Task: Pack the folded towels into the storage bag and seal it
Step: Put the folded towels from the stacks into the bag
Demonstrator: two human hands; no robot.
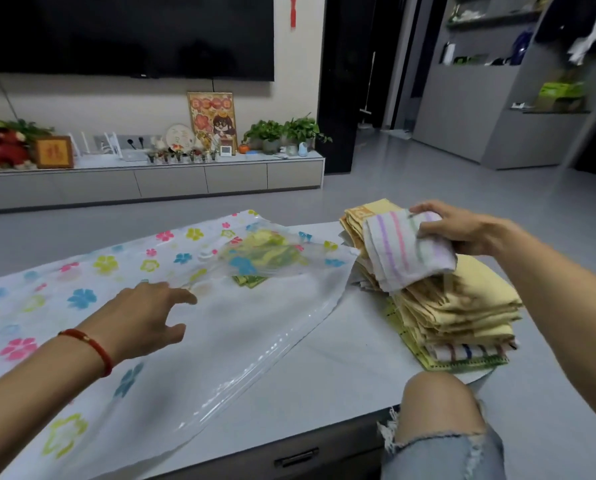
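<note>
Our right hand (462, 233) grasps a striped towel (407, 251) off the stack (462, 306); our left hand (147, 317), released, should lift the bag (220, 323) mouth wide so we slide it flat.

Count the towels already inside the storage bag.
1: a yellow-green towel shows through the clear top of the storage bag, at its far end. Others may lie hidden under it.

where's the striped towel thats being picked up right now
In the head view it's right of centre: the striped towel is gripped by the right hand just above the towel stack, right of the storage bag.
</note>
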